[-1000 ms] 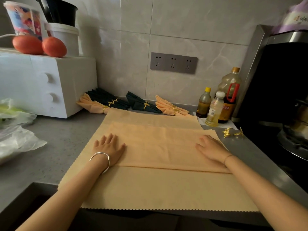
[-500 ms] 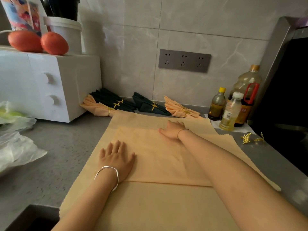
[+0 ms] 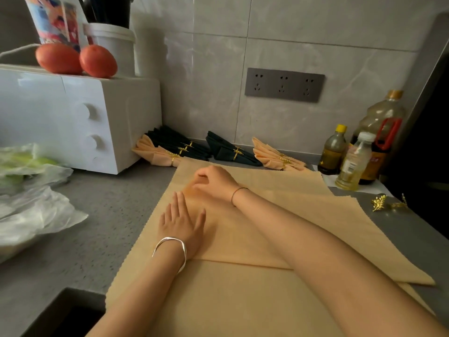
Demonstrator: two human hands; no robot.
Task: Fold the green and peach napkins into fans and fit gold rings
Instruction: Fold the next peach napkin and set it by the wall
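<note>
The right forearm crosses the peach napkin (image 3: 303,190) and hides much of its folded upper layer, and the near edge of the cloth runs out of the bottom of the frame. The right hand (image 3: 215,183) sits at the far left corner of that folded layer with its fingers curled. Its grip is narrow, thumb and fingers pinching the corner of the cloth (the fingertips are tucked under and hard to make out). The left hand (image 3: 181,223) lies flat on the same layer just nearer, fingers straight, holding nothing. The napkin is spread on the grey surface (image 3: 97,215). Behind it, along the wall, lie finished fans (image 3: 230,152) in dark green and peach, each with a ring. Two loose gold rings (image 3: 379,203) lie on the surface to the right, well apart from both hands. The labels on the bottles (image 3: 349,164) are too blurred to read. The printed cup (image 3: 53,20) on the white oven (image 3: 73,122) is cut off at the top.
</note>
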